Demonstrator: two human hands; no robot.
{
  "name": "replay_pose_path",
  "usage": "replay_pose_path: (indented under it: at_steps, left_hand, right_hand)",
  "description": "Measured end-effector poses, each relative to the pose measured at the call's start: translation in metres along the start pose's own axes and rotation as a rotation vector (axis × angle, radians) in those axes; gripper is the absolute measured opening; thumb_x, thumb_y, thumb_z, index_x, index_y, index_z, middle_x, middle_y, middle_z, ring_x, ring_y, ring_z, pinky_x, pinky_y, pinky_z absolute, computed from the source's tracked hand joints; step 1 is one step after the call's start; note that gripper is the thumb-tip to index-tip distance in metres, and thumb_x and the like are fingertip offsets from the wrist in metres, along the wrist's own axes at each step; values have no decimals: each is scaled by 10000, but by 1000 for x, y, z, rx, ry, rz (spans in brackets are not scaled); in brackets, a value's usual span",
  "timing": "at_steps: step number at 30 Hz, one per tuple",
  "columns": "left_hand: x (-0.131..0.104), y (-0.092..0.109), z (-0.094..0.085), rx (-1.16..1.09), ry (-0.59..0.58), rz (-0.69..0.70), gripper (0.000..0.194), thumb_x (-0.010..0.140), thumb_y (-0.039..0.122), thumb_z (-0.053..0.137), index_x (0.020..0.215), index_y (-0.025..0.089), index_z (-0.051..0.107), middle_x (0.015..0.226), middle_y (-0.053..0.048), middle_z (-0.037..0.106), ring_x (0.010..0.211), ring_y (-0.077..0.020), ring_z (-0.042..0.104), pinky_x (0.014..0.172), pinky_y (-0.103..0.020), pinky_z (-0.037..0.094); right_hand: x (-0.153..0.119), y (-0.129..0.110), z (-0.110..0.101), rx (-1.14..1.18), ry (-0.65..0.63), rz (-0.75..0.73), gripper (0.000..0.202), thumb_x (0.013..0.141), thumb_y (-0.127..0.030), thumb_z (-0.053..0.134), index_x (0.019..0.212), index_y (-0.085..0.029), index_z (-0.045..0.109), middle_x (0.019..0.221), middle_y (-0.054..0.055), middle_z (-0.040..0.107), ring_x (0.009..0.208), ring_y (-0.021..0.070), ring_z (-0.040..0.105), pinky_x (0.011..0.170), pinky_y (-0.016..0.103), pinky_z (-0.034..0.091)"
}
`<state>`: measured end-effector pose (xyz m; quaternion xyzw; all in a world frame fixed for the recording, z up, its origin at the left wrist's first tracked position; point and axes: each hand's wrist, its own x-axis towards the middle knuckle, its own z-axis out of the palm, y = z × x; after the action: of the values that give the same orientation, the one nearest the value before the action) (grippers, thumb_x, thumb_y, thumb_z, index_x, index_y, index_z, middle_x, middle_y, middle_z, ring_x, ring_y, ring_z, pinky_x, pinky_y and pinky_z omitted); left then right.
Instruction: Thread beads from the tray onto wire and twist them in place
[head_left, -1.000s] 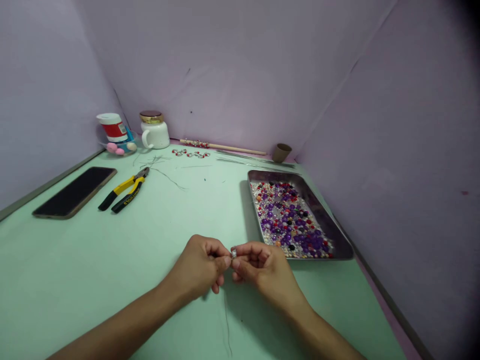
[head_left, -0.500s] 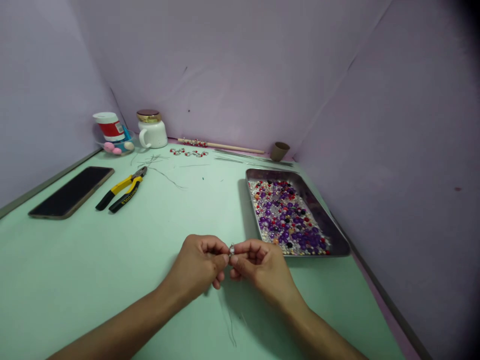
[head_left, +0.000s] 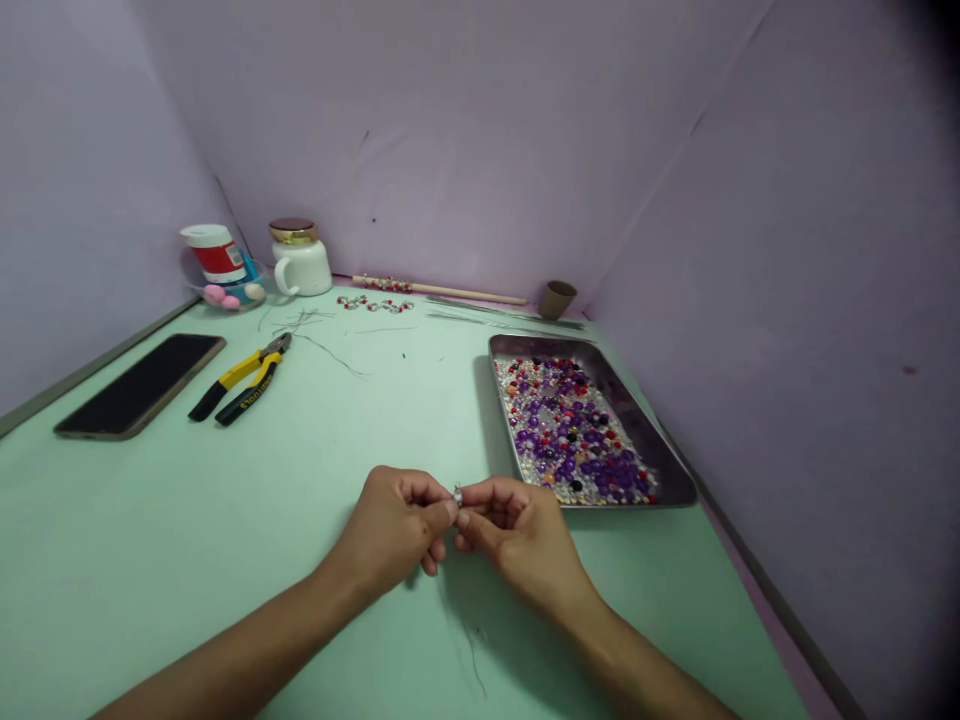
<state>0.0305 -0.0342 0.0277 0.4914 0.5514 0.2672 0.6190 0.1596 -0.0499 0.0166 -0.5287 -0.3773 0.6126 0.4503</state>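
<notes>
Head view: both my hands are clenched at the fingertips on one small clear-and-silver bead piece (head_left: 458,495). Left hand (head_left: 401,525) pinches it from the left, thumb and index finger together; right hand (head_left: 525,535) pinches from the right, the fingertips nearly meeting. Bead piece is held above the green tabletop (head_left: 337,430), well in from its left and right edges. A thin wire (head_left: 474,665) shows below my hands; cannot tell whether it joins the piece.

Just beyond my right hand, near the right edge: metal tray (head_left: 637,415) of mixed beads (head_left: 562,430), mostly purple, red and pearl-white. Toward the left edge: yellow-and-black pliers (head_left: 251,378), nose to the far edge, loose wire scraps (head_left: 334,357) beside the nose; then smartphone (head_left: 142,385), screen dark. Along the far edge, left to right: lidded white mug (head_left: 304,268), red-beaded wire strip (head_left: 375,305), wooden stick (head_left: 472,295), brown cup (head_left: 556,300), tilted.
</notes>
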Motion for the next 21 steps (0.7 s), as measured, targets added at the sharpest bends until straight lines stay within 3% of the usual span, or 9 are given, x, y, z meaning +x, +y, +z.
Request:
replay_pose_path:
  at_steps: [21]
  left_hand:
    - [4, -4, 0, 120, -28, 40, 131, 650, 219, 502, 561, 143, 560, 372, 34, 498, 315, -79, 443, 332, -190, 350]
  right_hand:
    - [-1, 1, 1, -64, -2, 8, 108, 546, -165, 615, 642, -118, 603, 484, -13, 583, 441, 93, 523, 464, 217, 412]
